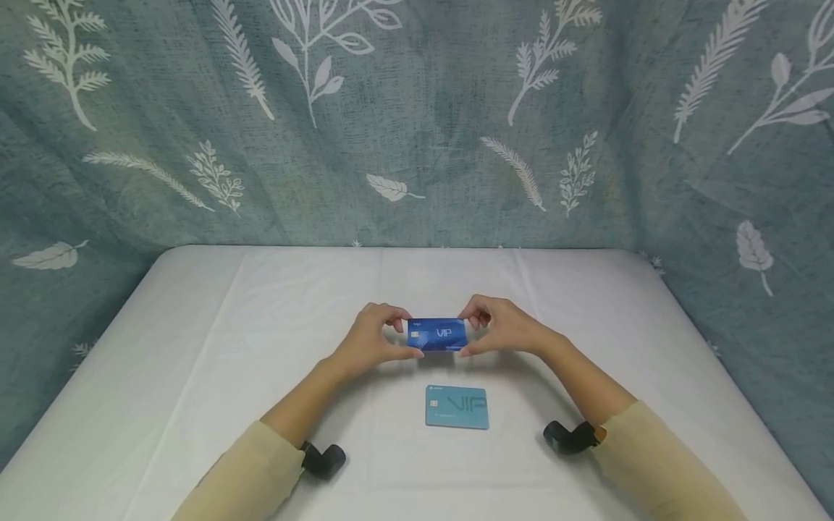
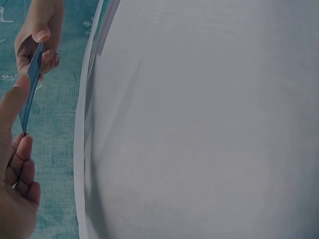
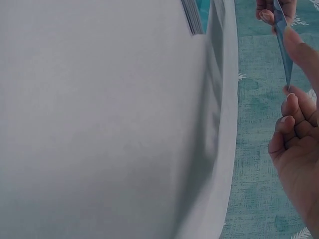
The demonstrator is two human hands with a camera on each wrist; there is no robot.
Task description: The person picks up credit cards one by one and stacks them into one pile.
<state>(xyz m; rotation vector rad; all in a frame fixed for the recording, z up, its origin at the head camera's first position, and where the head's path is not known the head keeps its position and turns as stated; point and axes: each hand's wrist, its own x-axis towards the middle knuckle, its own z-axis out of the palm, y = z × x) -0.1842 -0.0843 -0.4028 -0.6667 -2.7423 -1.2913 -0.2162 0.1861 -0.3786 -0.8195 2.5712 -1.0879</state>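
A dark blue card (image 1: 438, 334) printed "VIP" is held above the white table, its printed face turned towards the head camera. At its left end, my left hand (image 1: 368, 340) pinches the card between thumb and fingers. The right hand (image 1: 507, 329) pinches the other end the same way. Seen from the left wrist, the card (image 2: 28, 102) appears nearly edge-on between the two hands. A light blue card (image 1: 456, 407), also marked "VIP", lies flat on the table just nearer than the hands. Layered edges (image 3: 192, 17) show at that spot in the right wrist view, like a stack.
The white cloth-covered table (image 1: 215, 405) stretches out on both sides. Behind it hangs a green curtain (image 1: 430, 130) with white leaf prints. A black wrist camera (image 1: 323, 462) sits at the left cuff, and another black camera (image 1: 568, 438) at the right cuff.
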